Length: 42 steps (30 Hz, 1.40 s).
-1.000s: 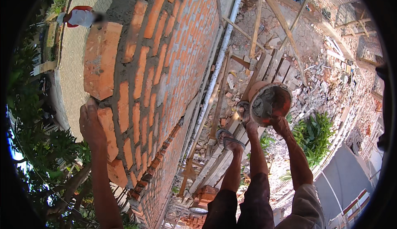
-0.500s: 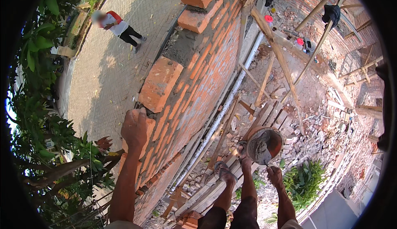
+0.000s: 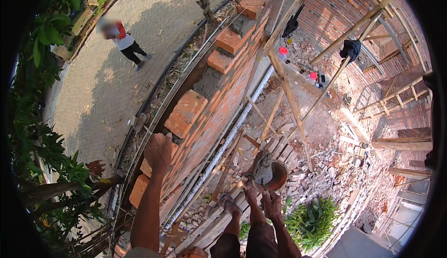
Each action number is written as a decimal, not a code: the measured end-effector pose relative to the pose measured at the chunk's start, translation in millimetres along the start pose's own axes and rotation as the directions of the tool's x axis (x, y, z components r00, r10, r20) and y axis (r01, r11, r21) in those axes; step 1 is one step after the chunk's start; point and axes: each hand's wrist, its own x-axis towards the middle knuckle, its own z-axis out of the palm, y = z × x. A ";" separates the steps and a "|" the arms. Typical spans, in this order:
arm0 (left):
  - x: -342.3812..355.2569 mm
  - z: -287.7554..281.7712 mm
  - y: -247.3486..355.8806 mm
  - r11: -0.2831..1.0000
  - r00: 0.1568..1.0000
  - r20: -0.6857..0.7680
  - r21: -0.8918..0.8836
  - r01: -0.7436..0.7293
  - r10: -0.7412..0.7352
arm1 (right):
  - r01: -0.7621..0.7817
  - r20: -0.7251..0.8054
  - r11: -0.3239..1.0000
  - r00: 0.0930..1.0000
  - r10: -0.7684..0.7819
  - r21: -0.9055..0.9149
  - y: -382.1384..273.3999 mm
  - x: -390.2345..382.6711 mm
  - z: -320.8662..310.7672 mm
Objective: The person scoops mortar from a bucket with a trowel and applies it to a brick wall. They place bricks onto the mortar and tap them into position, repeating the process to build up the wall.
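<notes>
My left hand (image 3: 158, 152) is closed at the top of a brick wall (image 3: 205, 132), just nearer than a large orange brick (image 3: 186, 113). Its fingers curl downward, and what they grip, if anything, is hidden. Wet grey mortar (image 3: 208, 83) lies along the wall top beyond that brick. Low on the right, my right hand (image 3: 272, 205) is closed at the near rim of a round bucket (image 3: 279, 176). It appears to hold a trowel by the handle; grey mortar (image 3: 263, 167) heaped at the bucket covers the blade.
My feet (image 3: 230, 204) stand on narrow wooden planks (image 3: 228, 225) beside the wall. Wooden poles (image 3: 291, 104) slant up on the right, above broken brick rubble (image 3: 298, 183). A person (image 3: 122, 39) stands on the paving at left. Branches (image 3: 70, 193) reach in near the wall.
The view has shifted, showing more ground behind the wall. My right hand has moved left and closer to the bucket, and the mortar now rises at its left side. My left hand stays at the wall top.
</notes>
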 end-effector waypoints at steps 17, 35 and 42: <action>6.0 13.1 -4.6 0.992 0.981 -0.153 0.061 -0.108 0.116 | 0.003 0.110 0.998 0.994 -0.009 0.062 -205.9 47.3 60.0; 8.3 12.2 -4.5 0.995 0.994 -0.077 0.065 -0.073 0.078 | -0.855 0.731 0.018 0.431 -0.528 0.518 -281.2 126.5 105.1; 5.1 2.7 6.7 0.998 0.998 -0.011 -0.019 0.062 -0.062 | 0.167 0.247 0.970 0.946 -0.209 0.177 -249.3 104.0 60.4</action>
